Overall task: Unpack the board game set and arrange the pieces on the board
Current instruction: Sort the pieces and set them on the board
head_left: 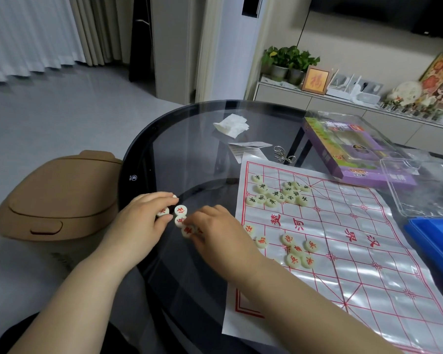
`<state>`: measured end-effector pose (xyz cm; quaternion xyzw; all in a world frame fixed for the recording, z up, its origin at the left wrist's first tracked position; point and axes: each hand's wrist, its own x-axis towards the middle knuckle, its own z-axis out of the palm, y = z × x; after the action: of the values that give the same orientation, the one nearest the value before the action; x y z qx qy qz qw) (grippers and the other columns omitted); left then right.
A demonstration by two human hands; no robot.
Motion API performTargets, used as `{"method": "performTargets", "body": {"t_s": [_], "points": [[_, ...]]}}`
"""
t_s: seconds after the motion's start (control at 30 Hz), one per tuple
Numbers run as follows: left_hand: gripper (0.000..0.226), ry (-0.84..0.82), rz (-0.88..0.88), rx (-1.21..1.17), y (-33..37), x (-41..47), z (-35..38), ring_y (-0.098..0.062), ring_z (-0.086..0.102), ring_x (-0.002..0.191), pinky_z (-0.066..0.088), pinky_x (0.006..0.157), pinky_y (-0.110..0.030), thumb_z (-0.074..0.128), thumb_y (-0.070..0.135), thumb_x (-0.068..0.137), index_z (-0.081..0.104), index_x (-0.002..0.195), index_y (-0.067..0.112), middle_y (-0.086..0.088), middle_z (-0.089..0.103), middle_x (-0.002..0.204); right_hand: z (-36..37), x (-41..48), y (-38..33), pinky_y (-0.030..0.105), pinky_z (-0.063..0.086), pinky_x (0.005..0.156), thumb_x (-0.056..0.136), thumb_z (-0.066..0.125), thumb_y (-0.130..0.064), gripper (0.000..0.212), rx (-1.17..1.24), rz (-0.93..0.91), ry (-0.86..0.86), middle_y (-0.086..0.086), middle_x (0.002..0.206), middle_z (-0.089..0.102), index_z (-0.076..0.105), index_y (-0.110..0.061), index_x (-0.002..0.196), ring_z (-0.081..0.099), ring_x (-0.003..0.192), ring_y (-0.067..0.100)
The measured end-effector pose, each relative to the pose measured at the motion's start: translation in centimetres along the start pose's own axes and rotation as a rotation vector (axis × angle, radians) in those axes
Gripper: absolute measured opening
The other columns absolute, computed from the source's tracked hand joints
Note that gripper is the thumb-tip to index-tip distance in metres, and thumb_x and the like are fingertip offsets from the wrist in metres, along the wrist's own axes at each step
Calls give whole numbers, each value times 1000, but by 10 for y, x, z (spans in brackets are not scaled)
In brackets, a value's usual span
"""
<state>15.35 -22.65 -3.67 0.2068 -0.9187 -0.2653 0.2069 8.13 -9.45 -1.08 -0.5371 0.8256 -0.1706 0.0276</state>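
Note:
A plastic sheet board (348,251) with a red grid lies on the round glass table (164,149). Several cream discs with black characters (281,194) are bunched at its far left. Several red-character discs (299,249) lie near its middle left. Left of the board, on bare glass, sit a few more red-character discs (181,210). My left hand (143,218) pinches one red disc (163,212) between curled fingers and thumb. My right hand (215,231) has its fingertips curled onto another red disc (187,229).
A purple boxed toy (348,154) under a clear lid, a clear plastic tray (420,190) and a blue box (435,241) stand to the right. A crumpled tissue (232,125), a paper slip and metal rings lie at the back. A tan bin (56,192) sits left of the table.

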Motion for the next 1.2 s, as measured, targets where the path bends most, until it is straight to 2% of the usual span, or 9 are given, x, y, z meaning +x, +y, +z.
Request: {"method": "performTargets", "body": {"t_s": [0.23,0.4,0.53,0.6,0.7,0.83,0.93,1.1,1.2], "points": [[30,68,-15,-30,0,-1,1,-20,51,115,28,92,-15,57,-2,83,65,110,9,-2,61,119,-1,1,-1,24,34,79,93,43,-13,30,27,-24,-3,4,119,56,58,-13,119,44,107,20],[47,60,-25,-58,-2,1,1,-13,33,132,23,99,-17,50,0,88,47,131,19,7,34,145,2,3,-7,28,40,88,92,49,-18,36,80,21,14,5,119,51,48,-14,127,44,112,20],[59,-55,22,-13,1,5,0,-13,23,136,17,109,-24,41,-2,90,26,141,25,9,19,151,4,7,-14,24,35,88,88,55,-21,40,108,16,14,2,124,49,47,-15,127,41,114,19],[59,-107,28,26,-1,8,0,-14,24,134,18,111,-27,38,-2,91,26,141,26,9,21,150,7,8,-14,21,31,81,89,52,-20,37,100,22,33,3,123,52,50,-14,126,42,112,20],[51,-143,23,48,-7,15,1,-15,28,129,20,110,-26,38,2,91,40,135,29,9,34,144,10,8,-15,22,27,73,92,45,-12,31,94,35,64,8,118,56,56,-9,121,45,107,26],[39,-110,90,41,-10,22,2,-13,34,122,17,98,-11,45,2,90,54,124,17,6,51,132,7,8,-11,26,32,78,93,43,-11,31,93,27,52,10,119,57,58,-9,120,46,106,27],[33,-81,80,44,-9,22,1,-13,40,119,21,92,-11,48,6,90,59,120,15,3,57,124,4,5,-6,28,34,85,95,40,-14,32,59,7,11,7,120,55,55,-12,123,44,109,23],[28,-35,62,82,-5,20,-1,-15,45,114,28,86,-16,50,9,90,62,115,13,2,61,117,-17,-13,15,12,29,80,94,45,-16,28,89,41,41,1,119,55,59,-15,118,47,111,15],[29,-22,47,87,1,17,0,-16,44,113,29,83,-18,49,10,90,60,117,13,1,60,118,-33,-34,38,11,36,79,92,50,-19,26,89,157,86,-5,117,56,60,-20,115,50,97,7]]}}
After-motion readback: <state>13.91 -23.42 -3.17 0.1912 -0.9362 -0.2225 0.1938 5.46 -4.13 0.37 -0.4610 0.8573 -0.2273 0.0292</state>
